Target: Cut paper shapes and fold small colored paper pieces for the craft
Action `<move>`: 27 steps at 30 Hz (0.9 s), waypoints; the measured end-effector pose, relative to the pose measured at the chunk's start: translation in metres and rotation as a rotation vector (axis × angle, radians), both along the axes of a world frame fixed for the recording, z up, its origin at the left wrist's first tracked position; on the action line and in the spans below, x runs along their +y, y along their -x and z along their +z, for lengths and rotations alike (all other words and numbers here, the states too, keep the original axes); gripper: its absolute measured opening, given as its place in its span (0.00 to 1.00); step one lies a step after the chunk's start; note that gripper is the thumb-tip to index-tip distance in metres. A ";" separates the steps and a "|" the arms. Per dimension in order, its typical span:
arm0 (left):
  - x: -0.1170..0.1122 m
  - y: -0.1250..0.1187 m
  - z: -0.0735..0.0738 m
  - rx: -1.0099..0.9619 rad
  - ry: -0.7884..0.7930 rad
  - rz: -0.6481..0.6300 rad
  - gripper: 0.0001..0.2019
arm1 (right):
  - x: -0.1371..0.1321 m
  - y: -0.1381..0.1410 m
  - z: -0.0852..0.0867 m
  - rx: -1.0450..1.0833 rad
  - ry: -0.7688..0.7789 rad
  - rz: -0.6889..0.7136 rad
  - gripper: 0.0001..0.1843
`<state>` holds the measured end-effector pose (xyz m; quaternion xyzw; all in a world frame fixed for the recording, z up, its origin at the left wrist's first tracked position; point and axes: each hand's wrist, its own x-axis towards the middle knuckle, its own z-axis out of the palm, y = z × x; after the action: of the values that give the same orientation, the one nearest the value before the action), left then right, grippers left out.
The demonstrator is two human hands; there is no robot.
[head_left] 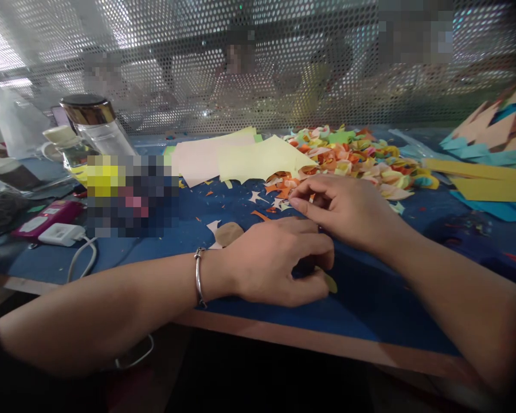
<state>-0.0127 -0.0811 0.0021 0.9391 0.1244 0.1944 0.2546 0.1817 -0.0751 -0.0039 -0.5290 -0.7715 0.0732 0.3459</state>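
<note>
My left hand [279, 261], with a silver bracelet on its wrist, rests on the blue table cover [370, 304] near the front edge. Its fingers are curled round a small piece whose yellow tip [331, 283] shows under them. My right hand [339, 209] lies just behind it, fingers pinched together on something small that I cannot make out. A brown paper circle [229, 233] lies left of my left hand. White paper stars [255, 197] and orange scraps lie ahead of the hands.
A heap of coloured paper scraps [352, 152] and pale yellow sheets [258, 158] lie behind the hands. Folded coloured paper [494, 129] stands at right. A glass jar [97, 123], a pink phone [47, 218] and a white charger [62, 234] are at left. A perforated metal screen closes the back.
</note>
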 end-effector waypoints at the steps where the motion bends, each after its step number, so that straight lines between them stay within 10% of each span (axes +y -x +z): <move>1: -0.001 0.000 0.000 0.005 0.005 0.001 0.03 | 0.000 0.000 0.000 -0.004 0.001 -0.001 0.08; 9: 0.003 0.001 -0.003 -0.004 -0.027 -0.062 0.04 | -0.001 0.000 0.000 0.042 0.041 -0.004 0.09; 17: 0.031 0.011 0.001 -0.372 0.070 0.371 0.06 | -0.005 -0.001 0.005 0.213 0.075 -0.066 0.11; 27: 0.039 0.011 -0.005 -0.475 0.001 0.427 0.05 | -0.007 0.005 0.011 0.354 0.193 0.034 0.28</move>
<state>-0.0234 -0.0426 -0.0033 0.8199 0.2559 0.4574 0.2303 0.1767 -0.0825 0.0071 -0.5256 -0.6967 0.2445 0.4225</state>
